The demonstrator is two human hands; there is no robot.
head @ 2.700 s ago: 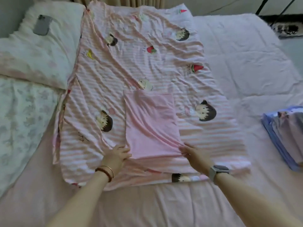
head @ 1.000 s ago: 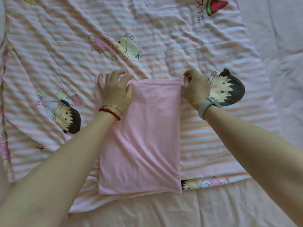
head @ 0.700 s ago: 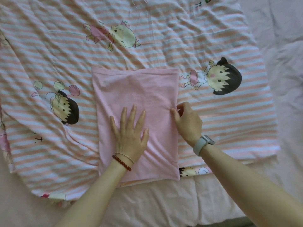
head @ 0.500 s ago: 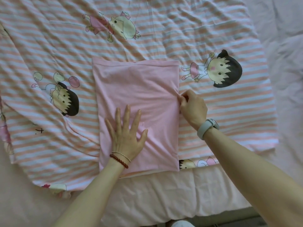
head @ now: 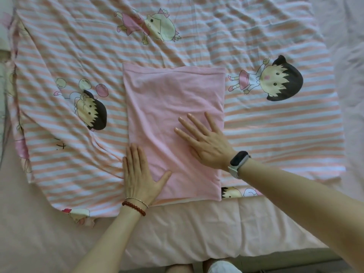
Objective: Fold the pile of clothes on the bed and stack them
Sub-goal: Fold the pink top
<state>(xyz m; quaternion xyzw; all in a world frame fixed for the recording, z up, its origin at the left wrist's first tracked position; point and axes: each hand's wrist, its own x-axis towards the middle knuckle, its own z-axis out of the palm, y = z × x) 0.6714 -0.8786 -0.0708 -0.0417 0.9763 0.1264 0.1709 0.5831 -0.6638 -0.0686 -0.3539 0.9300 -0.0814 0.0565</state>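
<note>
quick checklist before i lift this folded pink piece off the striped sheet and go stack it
1. Pink garment folded to a tidy rectangle: ok.
2. Surface smoothed: not ok, light wrinkles remain near the middle.
3. Left hand flat on the lower left edge, holding nothing: ok.
4. Right hand flat on the right half, fingers spread: ok.
5. Garment fully apart from the striped sheet beneath: cannot tell.
6. Stack to put it on in view: not ok, none shows in this frame.
</note>
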